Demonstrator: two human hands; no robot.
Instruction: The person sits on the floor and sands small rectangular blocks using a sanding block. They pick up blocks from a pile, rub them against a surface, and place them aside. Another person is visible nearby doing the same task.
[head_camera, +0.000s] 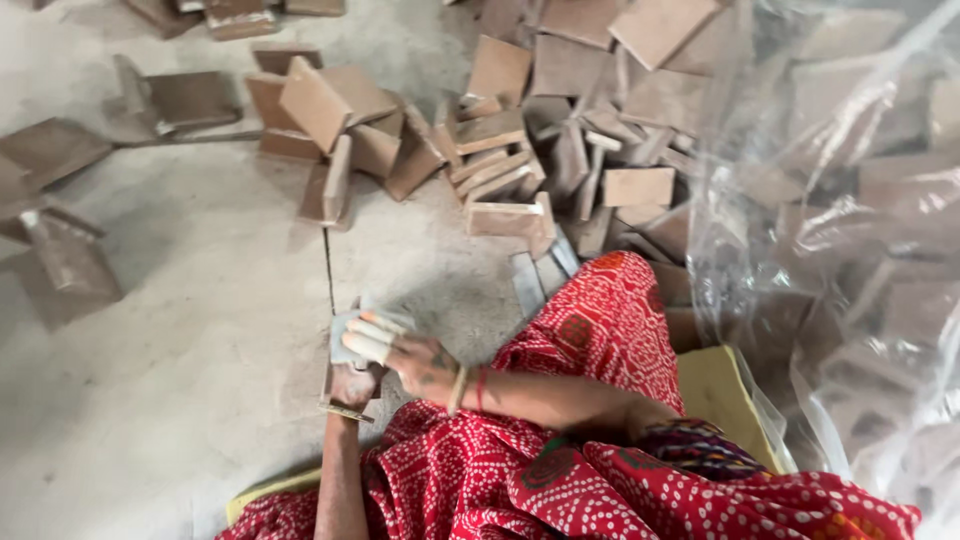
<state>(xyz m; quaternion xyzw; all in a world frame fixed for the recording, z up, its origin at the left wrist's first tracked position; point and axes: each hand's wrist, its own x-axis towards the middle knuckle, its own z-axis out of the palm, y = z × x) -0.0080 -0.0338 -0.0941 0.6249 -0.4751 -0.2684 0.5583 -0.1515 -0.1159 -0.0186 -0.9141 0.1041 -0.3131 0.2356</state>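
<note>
Brown wooden blocks, flat and square-cut, lie heaped across the grey concrete floor, spilling toward a clear plastic sheet on the right that covers more of them. A yellow cushion shows under the red patterned cloth of the seated person.

One small block is in hand, just above the floor in front of the knees and well apart from the heap. It looks stiff, light and dry, dusty rather than slippery, with hard corners; by my judgement it is best held across its flat faces or by opposite edges, and it would take a firm squeeze without harm.

The left hand comes straight up from the lower edge, wrist bangled, and is closed around the block from beneath. The right hand reaches across from the right, forearm nearly level, its taped fingers pressing a pale grey pad, perhaps abrasive paper, flat against the block's upper part, clenched on it.
</note>
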